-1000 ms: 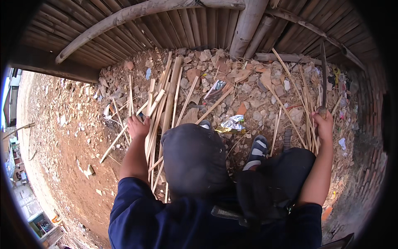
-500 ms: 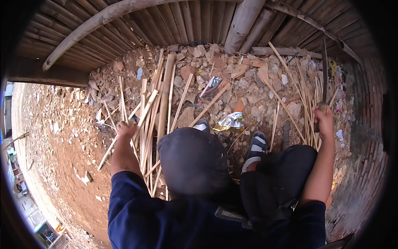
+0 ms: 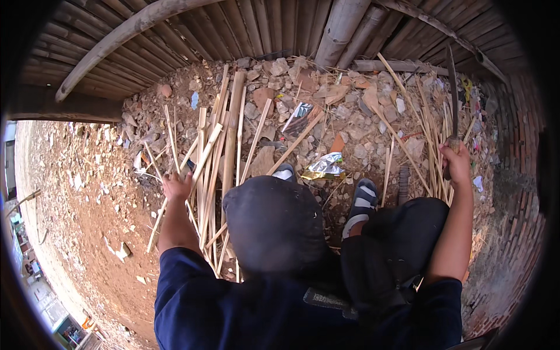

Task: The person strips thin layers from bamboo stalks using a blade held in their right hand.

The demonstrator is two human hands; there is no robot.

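Note:
My left hand (image 3: 177, 186) is at the left side of a loose pile of pale bamboo strips (image 3: 214, 154). Its fingers are curled over a thin strip (image 3: 156, 229) whose lower end sticks out below the hand; the grip is partly hidden. On the far right, my right hand (image 3: 458, 165) is closed around the wooden handle of a machete (image 3: 453, 96). The long dark blade points up and away from me. A second bunch of thin strips (image 3: 430, 146) lies just left of the machete.
A thick bamboo piece (image 3: 233, 128) lies within the pile. Stones, a silver and gold wrapper (image 3: 325, 167) and my sandalled foot (image 3: 363, 203) are in the middle. A slatted bamboo wall (image 3: 256, 29) stands ahead, a brick wall (image 3: 513, 251) at the right.
The lower end of the strip under my left hand has swung slightly right and towards me. My left fingers look a little more spread. My right hand keeps the machete raised, its tip shifted slightly left.

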